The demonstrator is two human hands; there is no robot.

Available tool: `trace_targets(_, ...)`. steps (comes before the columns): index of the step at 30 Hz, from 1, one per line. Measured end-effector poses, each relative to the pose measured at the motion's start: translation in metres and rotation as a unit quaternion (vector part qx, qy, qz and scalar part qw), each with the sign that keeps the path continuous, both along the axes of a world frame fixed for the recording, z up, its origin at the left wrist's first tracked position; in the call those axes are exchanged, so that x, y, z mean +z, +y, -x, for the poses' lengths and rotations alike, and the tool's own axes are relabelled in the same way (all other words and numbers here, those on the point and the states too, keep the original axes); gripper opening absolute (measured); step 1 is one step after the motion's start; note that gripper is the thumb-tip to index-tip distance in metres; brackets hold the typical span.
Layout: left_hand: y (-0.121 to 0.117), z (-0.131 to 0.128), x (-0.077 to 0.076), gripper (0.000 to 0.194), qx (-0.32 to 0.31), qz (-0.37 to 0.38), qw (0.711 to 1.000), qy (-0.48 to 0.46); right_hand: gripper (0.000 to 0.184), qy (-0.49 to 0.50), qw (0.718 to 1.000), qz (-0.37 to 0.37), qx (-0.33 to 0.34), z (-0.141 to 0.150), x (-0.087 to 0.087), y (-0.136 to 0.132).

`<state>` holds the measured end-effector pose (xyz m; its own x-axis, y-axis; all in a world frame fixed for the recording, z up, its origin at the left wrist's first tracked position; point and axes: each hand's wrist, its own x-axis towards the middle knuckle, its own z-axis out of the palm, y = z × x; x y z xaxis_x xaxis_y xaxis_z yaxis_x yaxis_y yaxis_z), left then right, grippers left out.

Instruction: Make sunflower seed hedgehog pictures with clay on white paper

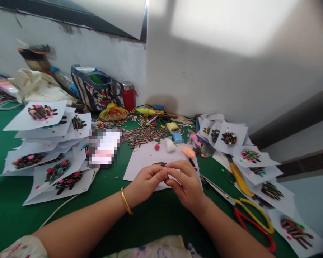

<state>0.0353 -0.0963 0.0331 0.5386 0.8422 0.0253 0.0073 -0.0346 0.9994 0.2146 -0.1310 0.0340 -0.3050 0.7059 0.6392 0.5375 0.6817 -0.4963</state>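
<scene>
My left hand [148, 181] and my right hand [185, 182] meet fingertip to fingertip over a white sheet of paper [150, 157] on the green table [10, 211]. Both hands are curled in a pinch; whatever sits between the fingers is too small to make out. A gold bangle [126, 201] circles my left wrist. A few striped seeds [160, 163] are stuck on the sheet just beyond my fingers. Small lumps of clay lie past them: red [157, 146], white [170, 145], orange [188, 152], blue [177, 137] and yellow [172, 125].
A pile of sunflower seeds [144, 134] lies behind the sheet. Finished seed pictures on paper are stacked at the left [56, 172] and right [250, 156]. Scissors with red and yellow handles [254, 218] lie at the right. A striped bag [95, 89] and red flask [128, 96] stand by the wall.
</scene>
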Motion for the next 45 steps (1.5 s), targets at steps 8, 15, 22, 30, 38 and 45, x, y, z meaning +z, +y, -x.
trace_targets(8, 0.0, 0.0, 0.002, 0.028, -0.019, 0.04, 0.999, -0.03, 0.02, 0.029, 0.999, -0.02, -0.033, 0.002, 0.0, 0.001)
trace_targets(15, -0.001, -0.001, 0.0, 0.028, -0.001, 0.095, 0.994, -0.044, 0.025, -0.004, 0.999, -0.016, -0.033, 0.0, -0.002, 0.002)
trace_targets(22, -0.011, -0.005, 0.005, 0.048, -0.08, 0.319, 0.906, -0.266, 0.028, -0.061, 0.992, -0.066, -0.09, -0.006, -0.004, 0.008)
trace_targets(30, -0.001, 0.0, 0.011, 0.073, -0.099, 0.384, 0.846, -0.358, 0.054, -0.226, 0.972, -0.064, -0.015, 0.004, -0.004, 0.007)
trace_targets(38, -0.001, 0.001, 0.013, 0.078, -0.067, 0.387, 0.838, -0.38, 0.058, -0.245, 0.967, -0.06, -0.02, -0.003, -0.001, 0.008)
trace_targets(45, -0.002, 0.0, 0.012, 0.079, -0.066, 0.382, 0.833, -0.396, 0.053, -0.223, 0.973, -0.059, -0.032, -0.003, -0.002, 0.009)
